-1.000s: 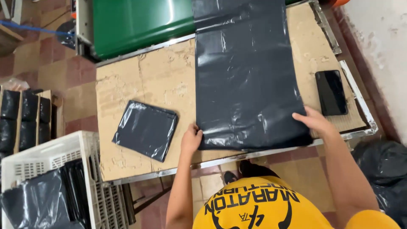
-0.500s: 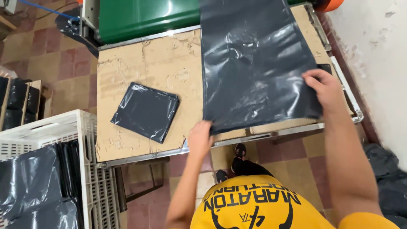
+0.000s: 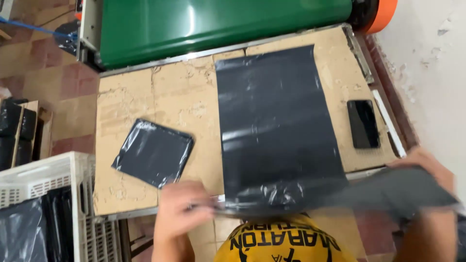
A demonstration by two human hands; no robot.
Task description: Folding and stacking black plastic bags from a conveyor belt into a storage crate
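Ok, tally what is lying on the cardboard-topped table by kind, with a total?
Long dark plastic sheet, near end held by the left hand and right hand: 1
Folded dark plastic bag: 1
Black phone: 1
Total: 3

2 hands: the left hand (image 3: 187, 211) and the right hand (image 3: 427, 167); 1 long black plastic bag (image 3: 279, 126) on the desk (image 3: 131, 97); 1 folded black bag (image 3: 154, 153); 1 dark phone (image 3: 363, 123); 1 white crate (image 3: 53, 179); 1 green roller (image 3: 218, 24).
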